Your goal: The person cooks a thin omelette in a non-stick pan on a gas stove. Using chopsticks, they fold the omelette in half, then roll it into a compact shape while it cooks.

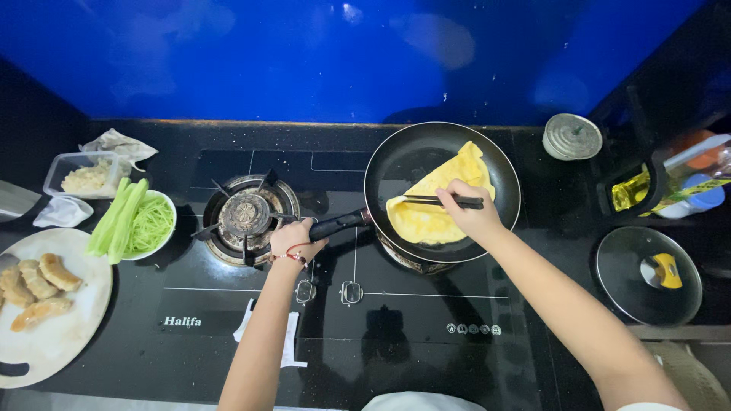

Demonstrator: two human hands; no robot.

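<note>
Clear plastic tub (85,173), rectangular, pale crumbly contents, far left on tabletop. Crumpled white wrapper (118,143) just behind it. White logo marking (182,321) on black hob front, left. Row of small white icons (474,329) on hob front, right. Yellow-labelled bottle (685,190) lying far right.

Yellow omelette (438,207); black pan (396,164); black chopsticks (438,201); blue wall (304,53)
</note>
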